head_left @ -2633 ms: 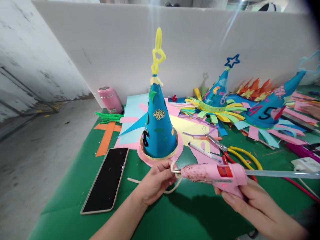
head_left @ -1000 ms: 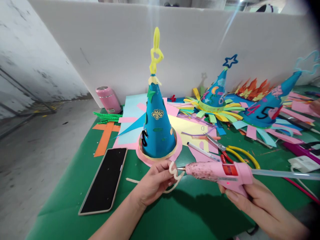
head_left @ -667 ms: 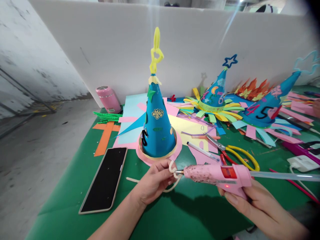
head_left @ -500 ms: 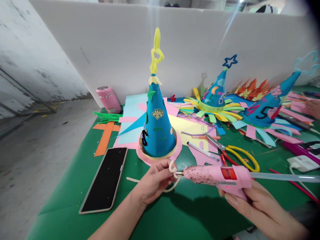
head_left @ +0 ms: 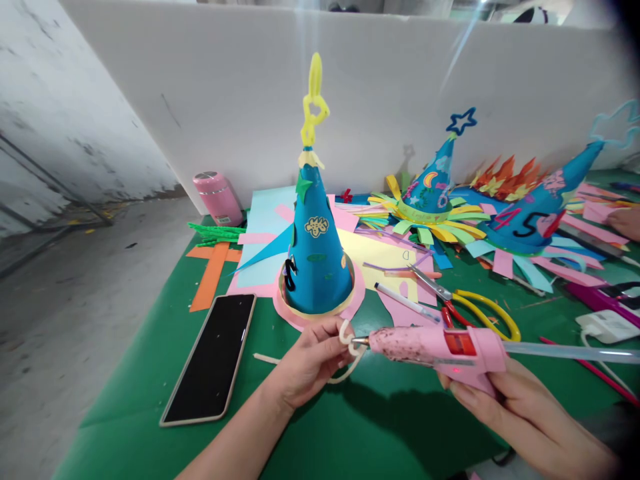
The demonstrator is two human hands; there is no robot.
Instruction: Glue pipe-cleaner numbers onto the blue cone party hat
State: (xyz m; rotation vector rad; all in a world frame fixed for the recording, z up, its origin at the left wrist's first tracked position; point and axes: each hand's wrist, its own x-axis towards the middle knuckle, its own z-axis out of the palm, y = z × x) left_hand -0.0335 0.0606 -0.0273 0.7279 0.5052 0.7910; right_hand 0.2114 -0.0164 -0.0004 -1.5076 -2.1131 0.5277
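Observation:
My left hand [head_left: 315, 363] pinches a white pipe cleaner [head_left: 346, 333], whose upper end is bent into a curl; its tail passes behind the wrist and shows on the left. In my right hand [head_left: 525, 413] is a pink hot glue gun [head_left: 440, 348], with a clear glue stick [head_left: 570, 351] running out of its back. The metal nozzle points left and meets, or nearly meets, the curled end. Just beyond my left hand stands a blue paper cone hat [head_left: 320, 267] on a pink brim, topped by a yellow bent pipe cleaner [head_left: 314, 110].
A phone [head_left: 210, 360] lies on the green table to the left, near a pink flask [head_left: 217, 199]. Yellow-handled scissors [head_left: 485, 310] and a white pen [head_left: 406, 303] lie to the right. Two more cone hats [head_left: 431, 180] stand behind. Another person's hand [head_left: 625, 223] shows far right.
The glue gun has shifted very slightly to the right, its nozzle still at the curl of the pipe cleaner. My left hand keeps its hold; otherwise the scene looks the same.

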